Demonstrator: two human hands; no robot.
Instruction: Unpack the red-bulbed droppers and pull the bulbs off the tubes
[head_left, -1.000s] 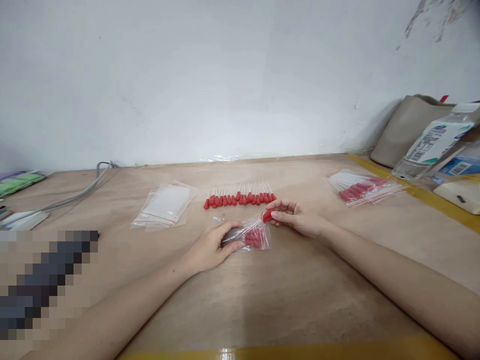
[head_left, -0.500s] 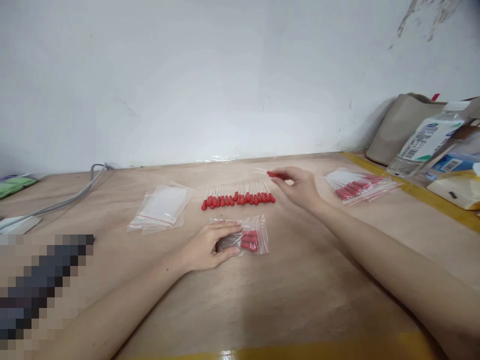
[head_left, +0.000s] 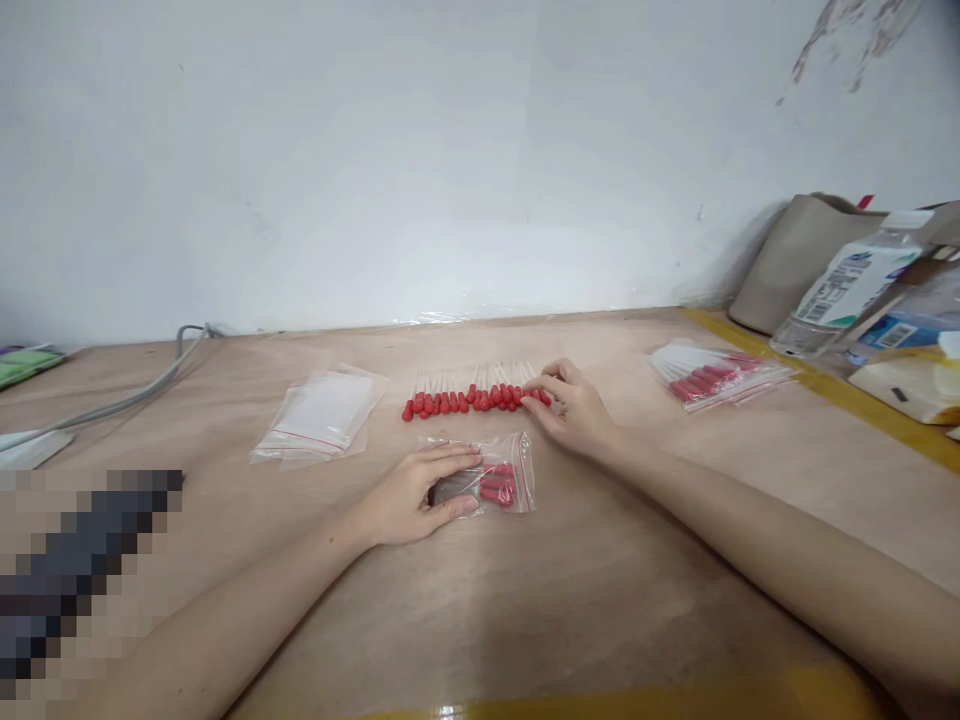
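My left hand holds a clear zip bag down on the table, thumb and fingers on either side of it. Inside the bag lie several glass droppers with red rubber bulbs. Beyond it, more droppers form a row, bulbs towards me and thin clear tubes towards the wall. My right hand is at this row's right end, its thumb and index finger closed around a red-bulbed dropper. The fingers partly cover the neighbouring bulbs.
Flat clear zip bags are stacked to the left. Filled bags of droppers lie on the right. Further right are a water bottle, a grey-beige container and packets. A grey cable runs along the left.
My right hand has come down and left, from above the table with a red-bulbed dropper to the right end of the row. My left hand stays on the bag.
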